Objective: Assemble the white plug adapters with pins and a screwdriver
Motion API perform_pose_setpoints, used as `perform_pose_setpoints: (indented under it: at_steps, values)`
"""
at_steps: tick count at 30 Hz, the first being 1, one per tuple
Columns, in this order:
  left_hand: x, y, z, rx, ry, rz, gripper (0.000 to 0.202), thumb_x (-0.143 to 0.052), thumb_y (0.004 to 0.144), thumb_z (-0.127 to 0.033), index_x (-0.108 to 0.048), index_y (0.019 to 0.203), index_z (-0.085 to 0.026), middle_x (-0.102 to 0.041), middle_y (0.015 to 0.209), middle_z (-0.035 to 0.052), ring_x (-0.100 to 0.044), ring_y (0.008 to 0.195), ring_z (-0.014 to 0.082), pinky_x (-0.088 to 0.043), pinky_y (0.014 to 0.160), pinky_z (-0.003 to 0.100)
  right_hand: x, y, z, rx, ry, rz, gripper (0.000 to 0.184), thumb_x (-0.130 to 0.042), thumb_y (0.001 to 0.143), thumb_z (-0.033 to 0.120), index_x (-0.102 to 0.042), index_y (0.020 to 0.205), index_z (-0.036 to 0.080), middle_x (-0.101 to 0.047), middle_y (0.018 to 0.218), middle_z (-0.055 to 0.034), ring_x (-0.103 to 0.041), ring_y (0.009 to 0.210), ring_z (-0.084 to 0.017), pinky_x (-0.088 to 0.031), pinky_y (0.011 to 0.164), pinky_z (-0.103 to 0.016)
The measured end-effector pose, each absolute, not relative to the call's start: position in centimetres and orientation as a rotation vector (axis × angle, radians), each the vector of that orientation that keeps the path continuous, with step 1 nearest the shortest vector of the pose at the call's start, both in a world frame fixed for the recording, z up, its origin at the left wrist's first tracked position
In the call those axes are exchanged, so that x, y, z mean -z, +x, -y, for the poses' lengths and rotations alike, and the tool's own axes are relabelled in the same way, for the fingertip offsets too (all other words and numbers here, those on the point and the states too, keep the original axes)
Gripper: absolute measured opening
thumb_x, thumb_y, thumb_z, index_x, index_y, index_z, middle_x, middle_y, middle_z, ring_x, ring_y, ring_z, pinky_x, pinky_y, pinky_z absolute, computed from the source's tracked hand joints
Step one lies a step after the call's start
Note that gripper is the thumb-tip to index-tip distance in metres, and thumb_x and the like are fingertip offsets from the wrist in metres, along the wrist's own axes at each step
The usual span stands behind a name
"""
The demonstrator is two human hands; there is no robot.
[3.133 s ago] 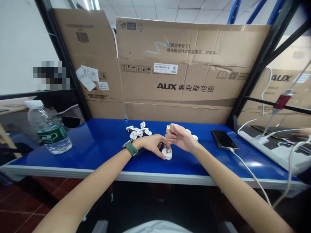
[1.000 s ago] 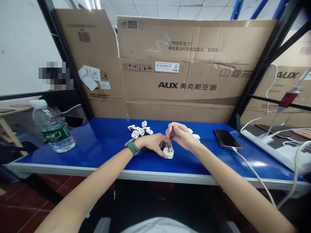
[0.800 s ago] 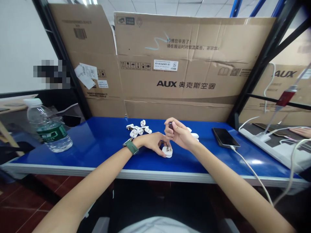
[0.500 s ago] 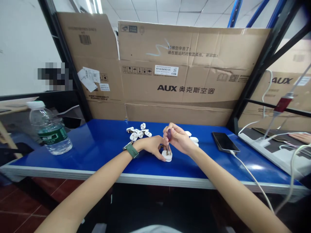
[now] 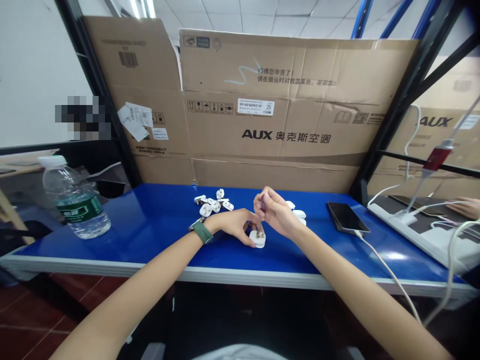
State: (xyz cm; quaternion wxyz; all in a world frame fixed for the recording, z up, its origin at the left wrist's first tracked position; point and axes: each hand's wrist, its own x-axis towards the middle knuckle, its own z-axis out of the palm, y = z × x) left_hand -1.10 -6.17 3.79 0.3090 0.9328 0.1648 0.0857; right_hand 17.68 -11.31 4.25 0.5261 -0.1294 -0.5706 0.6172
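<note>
A white three-pin plug (image 5: 257, 240) lies on the blue table, its metal parts facing up. My left hand (image 5: 239, 226) grips it from the left with thumb and fingers. Above it, my right hand (image 5: 275, 210) is closed round the handle of a screwdriver (image 5: 259, 227), held upright. The thin shaft points down at the plug's upper face; whether the tip sits in a screw is too small to tell. Several white plug parts with metal pins (image 5: 215, 204) lie in a loose group beyond my left wrist. More white pieces (image 5: 299, 215) rest behind my right hand, partly hidden by it.
A water bottle (image 5: 77, 200) stands at the left of the blue table (image 5: 150, 220). On the right, a phone (image 5: 347, 217) is joined to a white cable (image 5: 390, 270). A large cardboard sheet (image 5: 277, 120) closes off the back. Another person's hand (image 5: 465, 207) shows at the far right.
My right hand's fingers have shifted a little around the screwdriver handle. The plug and my left hand stay in place. At the far right the other person's hand has moved slightly.
</note>
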Motion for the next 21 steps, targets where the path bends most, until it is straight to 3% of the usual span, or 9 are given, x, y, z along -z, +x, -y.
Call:
perform_pose_setpoints:
  at_steps: [5,8,11,17,21]
  values:
    - [-4.20,-0.99,6.44,-0.213,2.521,-0.445,0.046,-0.087,0.070,-0.040,-0.077,0.110,-0.020,-0.073,0.090,0.0025,-0.056,0.059,0.0092,-0.044,0.057,0.020,-4.18,18.07,10.72,-1.355,-0.388,1.411,0.028,-0.063,0.095,0.047,-0.065,0.088,0.020,-0.057,0.085,-0.0038,-0.055,0.076,-0.017,-0.046,0.072,-0.031]
    - [-4.32,-0.92,6.52,-0.215,2.531,-0.428,0.045,-0.086,0.070,-0.040,-0.077,0.110,-0.021,-0.073,0.092,0.0027,-0.057,0.061,0.0093,-0.044,0.058,0.020,-4.37,18.28,10.68,-1.323,-0.431,1.393,0.025,-0.063,0.093,0.044,-0.069,0.100,0.021,-0.059,0.088,-0.0049,-0.056,0.080,-0.019,-0.047,0.076,-0.033]
    - [-4.33,-0.91,6.55,-0.220,2.525,-0.415,0.044,-0.086,0.071,-0.039,-0.077,0.110,-0.021,-0.073,0.090,0.0027,-0.057,0.061,0.0095,-0.044,0.058,0.020,-4.58,18.38,10.82,-1.306,-0.469,1.364,0.027,-0.063,0.092,0.045,-0.066,0.110,0.024,-0.061,0.089,-0.0040,-0.058,0.083,-0.019,-0.049,0.077,-0.033]
    - [-4.37,-0.95,6.62,-0.201,2.551,-0.431,0.046,-0.085,0.072,-0.042,-0.076,0.111,-0.019,-0.074,0.095,0.0040,-0.058,0.063,0.0100,-0.045,0.060,0.021,-4.07,18.41,10.52,-1.157,-0.544,1.481,0.028,-0.062,0.094,0.049,-0.067,0.099,0.021,-0.063,0.096,-0.0045,-0.059,0.084,-0.017,-0.050,0.076,-0.030]
    - [-4.34,-1.08,6.65,-0.199,2.565,-0.462,0.047,-0.085,0.072,-0.042,-0.075,0.111,-0.019,-0.073,0.089,0.0028,-0.058,0.062,0.0106,-0.045,0.060,0.021,-3.82,18.38,10.46,-1.120,-0.537,1.603,0.040,-0.071,0.089,0.041,-0.057,0.123,0.026,-0.067,0.103,-0.0041,-0.064,0.085,-0.016,-0.054,0.080,-0.033]
